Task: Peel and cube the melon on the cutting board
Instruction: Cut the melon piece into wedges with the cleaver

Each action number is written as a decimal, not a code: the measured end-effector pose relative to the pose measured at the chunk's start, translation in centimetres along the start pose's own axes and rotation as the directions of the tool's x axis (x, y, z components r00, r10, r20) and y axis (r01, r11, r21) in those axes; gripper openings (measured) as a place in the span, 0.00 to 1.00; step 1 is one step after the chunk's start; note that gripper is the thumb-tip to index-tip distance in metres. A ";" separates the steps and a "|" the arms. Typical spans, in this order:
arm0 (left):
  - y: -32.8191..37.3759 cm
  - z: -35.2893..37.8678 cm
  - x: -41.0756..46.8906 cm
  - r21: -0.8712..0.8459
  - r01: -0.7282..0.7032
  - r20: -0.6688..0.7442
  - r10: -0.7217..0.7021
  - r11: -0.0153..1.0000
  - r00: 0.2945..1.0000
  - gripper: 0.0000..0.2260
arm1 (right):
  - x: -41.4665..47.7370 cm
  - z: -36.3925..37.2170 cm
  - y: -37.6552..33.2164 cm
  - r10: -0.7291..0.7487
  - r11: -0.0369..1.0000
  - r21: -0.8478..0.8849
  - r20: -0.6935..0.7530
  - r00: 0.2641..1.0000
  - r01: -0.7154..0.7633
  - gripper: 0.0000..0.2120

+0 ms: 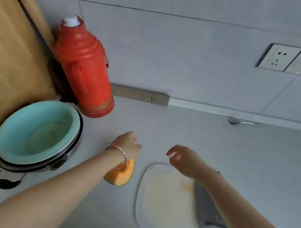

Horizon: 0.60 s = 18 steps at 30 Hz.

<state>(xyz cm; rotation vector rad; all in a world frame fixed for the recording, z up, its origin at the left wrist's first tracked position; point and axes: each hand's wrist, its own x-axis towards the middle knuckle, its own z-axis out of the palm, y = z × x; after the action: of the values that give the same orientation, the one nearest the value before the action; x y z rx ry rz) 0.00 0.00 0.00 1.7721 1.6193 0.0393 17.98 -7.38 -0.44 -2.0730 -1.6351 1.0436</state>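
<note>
Head view: the melon wedge [121, 176] sits off the cutting board [141, 192], seemingly on the counter, back of the left hand [127, 146] fingers, under the wrist. Those fingers point away, so I cannot tell their state. The right hand [179, 159] hangs slack and empty, with the knife [207, 210] behind its fingers. I judge the flesh wet, soft and slippery, so grip the firm rind.

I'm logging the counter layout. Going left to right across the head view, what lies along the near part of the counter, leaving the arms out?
pot holding a teal basin → melon piece → cutting board → knife, lying on the board's right side.
</note>
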 end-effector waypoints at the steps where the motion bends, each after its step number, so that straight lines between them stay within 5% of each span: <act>1: -1.5 0.8 -0.1 0.022 0.086 0.009 -0.087 0.996 0.996 0.19 | 0.1 1.3 0.5 0.049 0.997 -0.067 0.051 0.998 -0.046 0.12; 4: -5.5 3.6 -0.9 -0.026 0.410 -0.018 -0.411 0.912 0.912 0.32 | 0.1 4.8 2.5 0.166 0.981 -0.119 0.120 0.979 -0.152 0.12; 6: -7.3 5.0 -0.9 -0.206 0.549 0.044 -0.553 0.810 0.832 0.36 | -0.1 6.2 3.2 0.230 0.969 -0.121 0.118 0.966 -0.216 0.12; 7: -8.0 5.5 -0.3 -0.369 0.598 0.107 -0.607 0.711 0.788 0.37 | -0.1 6.6 3.6 0.253 0.964 -0.111 0.101 0.962 -0.242 0.12; 9: -9.0 6.0 0.3 -0.699 0.625 0.323 -0.626 0.347 0.709 0.36 | -0.5 7.0 4.0 0.299 0.953 -0.084 0.078 0.951 -0.293 0.12; 11: -9.6 6.4 0.7 -0.816 0.577 0.466 -0.555 0.031 0.689 0.29 | -1.1 7.2 4.8 0.332 0.942 -0.067 0.052 0.942 -0.328 0.12; 14: -9.9 6.6 1.1 -0.847 0.531 0.443 -0.560 -0.007 0.700 0.25 | -2.5 6.9 6.3 0.377 0.926 -0.025 0.009 0.926 -0.377 0.12; 18: -9.5 6.5 0.8 -0.803 0.557 0.373 -0.551 0.211 0.746 0.19 | -5.5 5.8 9.2 0.522 0.851 0.005 -0.129 0.843 -0.526 0.10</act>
<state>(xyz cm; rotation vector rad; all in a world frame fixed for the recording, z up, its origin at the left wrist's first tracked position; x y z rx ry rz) -4.86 -2.88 -10.04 0.2826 1.6513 0.4699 20.03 -16.44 -8.34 -2.6272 -1.0400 1.0110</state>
